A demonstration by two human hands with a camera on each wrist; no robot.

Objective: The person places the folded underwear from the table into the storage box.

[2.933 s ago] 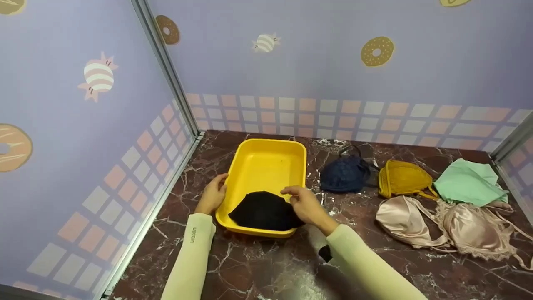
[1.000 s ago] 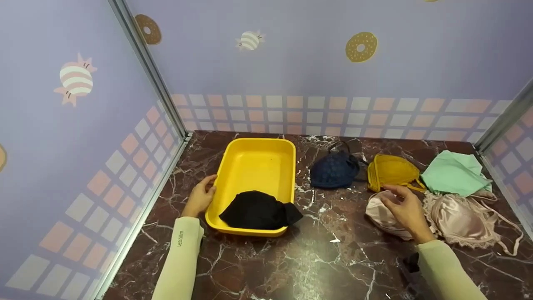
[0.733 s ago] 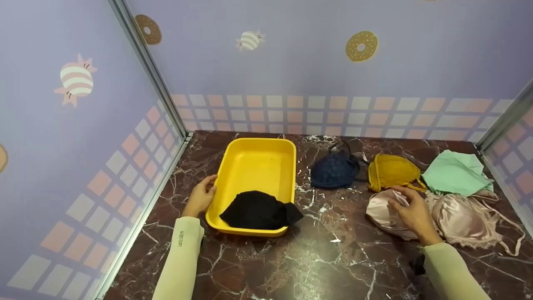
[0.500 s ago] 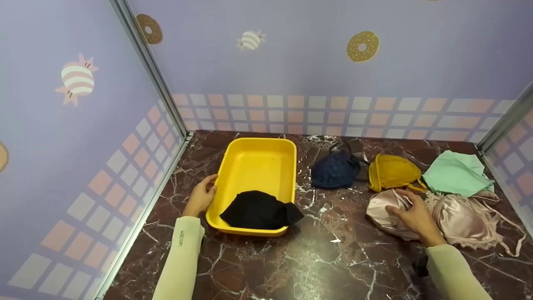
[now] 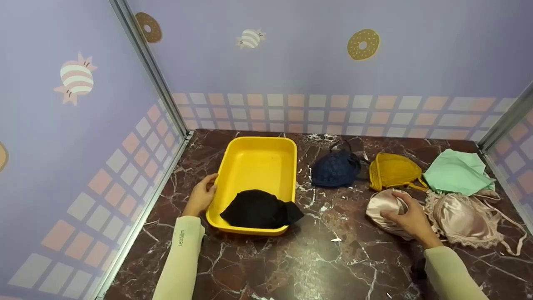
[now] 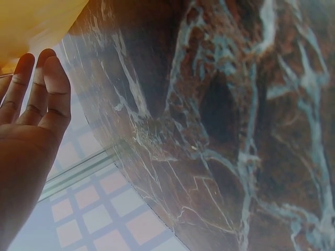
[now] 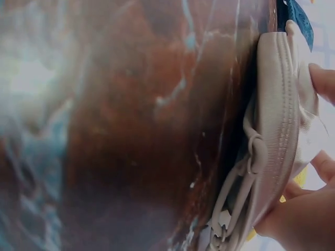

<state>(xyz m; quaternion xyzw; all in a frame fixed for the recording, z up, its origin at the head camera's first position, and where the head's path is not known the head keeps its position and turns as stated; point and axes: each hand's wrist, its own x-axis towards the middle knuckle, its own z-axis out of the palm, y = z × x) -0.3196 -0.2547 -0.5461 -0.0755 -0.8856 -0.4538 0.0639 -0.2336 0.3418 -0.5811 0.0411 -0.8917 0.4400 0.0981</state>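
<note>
In the head view my left hand [image 5: 200,196] rests against the left side of a yellow tray [image 5: 256,171]. Lightly bent fingers touch its outer wall in the left wrist view. A black folded garment [image 5: 252,210] lies in the tray's near end, one corner over the right rim. Over on the right, my right hand [image 5: 412,218] pinches the left cup of a pink satin bra [image 5: 462,218] between thumb and fingers. The right wrist view shows the cup's edge of that bra [image 7: 277,104] and its strap close up; part of the cup is behind the hand.
Behind the pink bra lie a navy bra [image 5: 335,170], a mustard-yellow bra [image 5: 393,171] and a mint-green garment [image 5: 458,173]. The marble-patterned table [image 5: 291,266] is bordered by purple patterned walls [image 5: 291,62] at the back and sides.
My right hand has gone from the black garment at the tray rightward to the pink bra, where its thumb and fingers have closed on the left cup. The left hand stays at the tray.
</note>
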